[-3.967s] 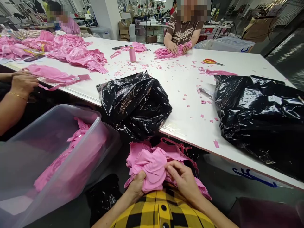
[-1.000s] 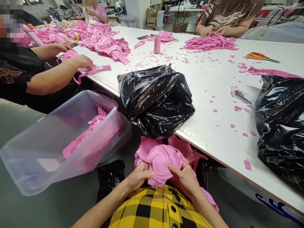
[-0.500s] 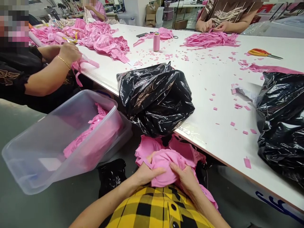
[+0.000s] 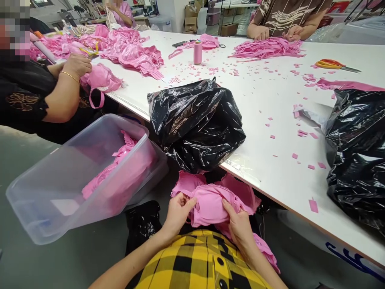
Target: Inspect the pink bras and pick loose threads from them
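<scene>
Head view: a pink garment point(image 4: 212, 204) is held low, just off the table's point(image 4: 279, 172) near edge.
The left hand point(image 4: 177, 216) pinches one side and the right hand point(image 4: 241, 228) clasps the other, seemingly to keep it spread between them.

A smooth grey-green floor point(image 4: 69, 257) spreads at the lower left, darkening beneath a long, white, flat-topped counter point(image 4: 270, 100) that runs diagonally across the room under bright light. Behind its far edge stand a broad, pale, upright pillar point(image 4: 176, 14), stacked brown cardboard boxes point(image 4: 191, 20) just beside it, and a white-topped, thin-legged table point(image 4: 234, 5). The far upper left is too small to make out.
</scene>
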`<state>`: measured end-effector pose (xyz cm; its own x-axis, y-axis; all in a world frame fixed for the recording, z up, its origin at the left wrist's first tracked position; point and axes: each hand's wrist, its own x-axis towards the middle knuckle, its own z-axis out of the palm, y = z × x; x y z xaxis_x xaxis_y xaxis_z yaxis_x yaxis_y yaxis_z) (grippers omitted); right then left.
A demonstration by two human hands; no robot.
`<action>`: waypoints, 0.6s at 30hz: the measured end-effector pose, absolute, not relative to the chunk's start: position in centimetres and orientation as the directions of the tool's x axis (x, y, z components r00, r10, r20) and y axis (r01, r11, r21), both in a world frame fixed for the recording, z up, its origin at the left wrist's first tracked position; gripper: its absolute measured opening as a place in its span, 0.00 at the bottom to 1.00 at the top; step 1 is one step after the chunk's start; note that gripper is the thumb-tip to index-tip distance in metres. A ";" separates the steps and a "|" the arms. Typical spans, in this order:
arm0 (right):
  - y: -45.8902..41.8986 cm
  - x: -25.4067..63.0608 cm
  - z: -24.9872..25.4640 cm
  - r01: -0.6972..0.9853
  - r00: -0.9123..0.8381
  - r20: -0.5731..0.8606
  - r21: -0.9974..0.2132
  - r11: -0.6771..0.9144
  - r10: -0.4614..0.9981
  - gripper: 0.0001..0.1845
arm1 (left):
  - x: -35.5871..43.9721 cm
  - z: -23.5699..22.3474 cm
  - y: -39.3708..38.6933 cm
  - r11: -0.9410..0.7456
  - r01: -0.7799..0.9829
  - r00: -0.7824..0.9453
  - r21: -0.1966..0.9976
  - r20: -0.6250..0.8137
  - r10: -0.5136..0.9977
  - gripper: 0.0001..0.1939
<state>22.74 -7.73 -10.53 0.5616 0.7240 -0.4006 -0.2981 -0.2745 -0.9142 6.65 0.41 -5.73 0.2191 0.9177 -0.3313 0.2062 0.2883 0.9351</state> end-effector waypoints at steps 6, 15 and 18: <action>-8.1 22.5 -10.3 -0.421 0.504 -0.515 -0.848 -0.323 0.693 0.18 | 6.9 -5.4 -0.3 -0.128 0.404 0.343 0.906 -0.020 0.939 0.07; -8.8 21.9 -9.6 -0.369 0.389 -0.452 -0.875 -0.314 0.802 0.17 | 7.4 -6.1 0.4 -0.491 0.611 0.510 0.621 0.166 0.844 0.07; -8.7 21.9 -9.4 -0.362 0.336 -0.399 -0.891 -0.274 0.853 0.20 | 7.4 -6.1 0.4 -0.568 0.678 0.557 0.466 0.178 0.811 0.07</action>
